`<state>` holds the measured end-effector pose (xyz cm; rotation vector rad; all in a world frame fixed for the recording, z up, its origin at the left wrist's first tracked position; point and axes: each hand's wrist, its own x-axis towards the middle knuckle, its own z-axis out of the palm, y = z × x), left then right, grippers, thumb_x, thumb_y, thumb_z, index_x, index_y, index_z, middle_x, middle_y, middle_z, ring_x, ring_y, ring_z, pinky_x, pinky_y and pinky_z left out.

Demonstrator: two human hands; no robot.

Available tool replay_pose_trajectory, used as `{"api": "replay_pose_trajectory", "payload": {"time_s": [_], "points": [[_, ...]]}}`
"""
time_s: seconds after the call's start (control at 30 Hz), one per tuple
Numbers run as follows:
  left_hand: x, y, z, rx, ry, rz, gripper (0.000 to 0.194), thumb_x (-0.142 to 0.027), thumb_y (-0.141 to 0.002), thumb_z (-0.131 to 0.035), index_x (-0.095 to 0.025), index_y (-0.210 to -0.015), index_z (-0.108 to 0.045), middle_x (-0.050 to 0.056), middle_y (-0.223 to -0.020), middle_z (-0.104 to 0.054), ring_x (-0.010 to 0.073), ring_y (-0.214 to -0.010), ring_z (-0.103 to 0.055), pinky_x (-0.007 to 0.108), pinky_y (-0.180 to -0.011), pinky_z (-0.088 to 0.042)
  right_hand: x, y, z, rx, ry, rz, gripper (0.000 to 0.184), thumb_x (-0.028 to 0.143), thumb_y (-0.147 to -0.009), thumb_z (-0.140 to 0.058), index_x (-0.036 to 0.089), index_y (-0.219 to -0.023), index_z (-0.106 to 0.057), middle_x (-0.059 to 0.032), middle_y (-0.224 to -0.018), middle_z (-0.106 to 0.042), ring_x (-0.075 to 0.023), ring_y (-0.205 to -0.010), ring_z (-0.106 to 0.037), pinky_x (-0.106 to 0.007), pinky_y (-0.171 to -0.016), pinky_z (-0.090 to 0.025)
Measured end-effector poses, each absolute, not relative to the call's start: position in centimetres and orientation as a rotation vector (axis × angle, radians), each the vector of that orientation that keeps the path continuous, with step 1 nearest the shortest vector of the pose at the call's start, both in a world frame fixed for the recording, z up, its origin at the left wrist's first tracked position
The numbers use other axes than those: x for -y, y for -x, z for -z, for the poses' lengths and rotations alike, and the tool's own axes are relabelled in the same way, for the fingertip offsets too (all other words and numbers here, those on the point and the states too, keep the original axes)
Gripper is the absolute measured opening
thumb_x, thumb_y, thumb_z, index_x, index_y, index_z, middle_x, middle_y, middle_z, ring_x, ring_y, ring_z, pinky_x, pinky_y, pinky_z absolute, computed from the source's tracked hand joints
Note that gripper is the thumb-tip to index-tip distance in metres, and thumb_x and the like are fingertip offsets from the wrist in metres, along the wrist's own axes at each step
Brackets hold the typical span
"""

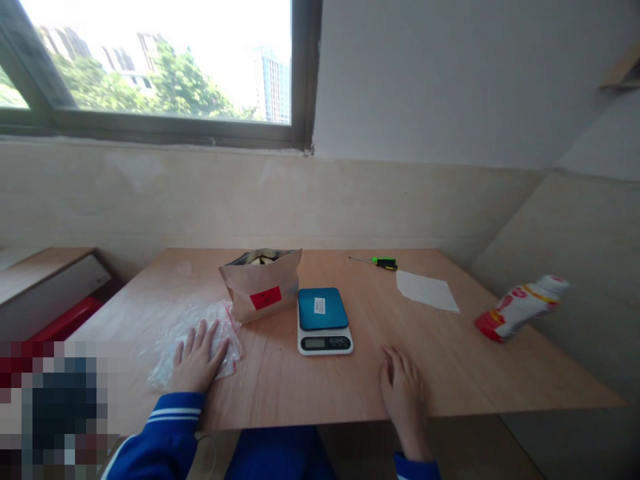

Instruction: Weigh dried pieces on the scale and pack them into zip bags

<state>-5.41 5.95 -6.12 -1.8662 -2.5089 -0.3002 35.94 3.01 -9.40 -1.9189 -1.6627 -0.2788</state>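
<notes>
The left hand (197, 360) lies open, fingers spread, on a clear plastic bag (167, 353) on the desk (450, 373), holding nothing. The right hand (403, 400) rests open and empty near the front edge. The bag looks light, soft and slippery, easiest pinched at its edge. Just behind it stands a paper pouch (260, 293), its contents hard to make out.

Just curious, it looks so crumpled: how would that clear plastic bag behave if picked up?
The clear plastic bag looks floppy, lying creased under the left hand, so it would probably sag. It seems light and, being glossy, perhaps slippery.
</notes>
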Motion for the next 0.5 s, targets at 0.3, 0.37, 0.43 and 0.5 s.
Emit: {"api": "replay_pose_trajectory", "payload": {"time_s": [0.3,0.37,0.43,0.5], "points": [[-5.85,5.29,5.94,2.544,1.872,0.370,0.058,-0.044,-0.093,-0.029,-0.020,-0.146,-0.032,0.011,-0.156,-0.028,0.0311,-0.142,-0.025,0.048,-0.113,-0.019,-3.04,-35.97,9.20,1.668,1.922,0.316,0.039,0.028,-0.090,-0.034,0.012,-0.112,-0.062,-0.0149,-0.114,-0.065,-0.0301,-0.105,-0.057,-0.043,-0.089,-0.044],[-5.85,5.42,6.02,2.541,1.895,0.379,0.059,-0.045,-0.093,-0.028,-0.020,-0.147,-0.032,0.011,-0.156,-0.028,0.0318,-0.142,-0.024,0.049,-0.113,-0.019,-3.05,-35.96,9.18,1.668,1.928,0.325,0.040,0.028,-0.090,-0.033,0.012,-0.112,-0.063,-0.0148,-0.114,-0.065,-0.0303,-0.104,-0.057,-0.043,-0.088,-0.044],[-5.87,5.65,6.24,2.534,1.914,0.391,0.060,-0.046,-0.093,-0.027,-0.019,-0.147,-0.032,0.011,-0.156,-0.028,0.0324,-0.142,-0.024,0.050,-0.112,-0.019,-3.04,-35.94,9.16,1.672,1.925,0.328,0.040,0.028,-0.090,-0.033,0.012,-0.112,-0.063,-0.0144,-0.114,-0.065,-0.0303,-0.105,-0.057,-0.043,-0.088,-0.044],[-5.88,5.85,6.48,2.528,1.920,0.416,0.060,-0.047,-0.093,-0.027,-0.020,-0.147,-0.032,0.011,-0.155,-0.028,0.0323,-0.142,-0.024,0.050,-0.112,-0.019,-3.03,-35.94,9.15,1.676,1.921,0.331,0.040,0.028,-0.091,-0.032,0.012,-0.111,-0.063,-0.0141,-0.114,-0.065,-0.0298,-0.105,-0.057,-0.042,-0.088,-0.044]]}}
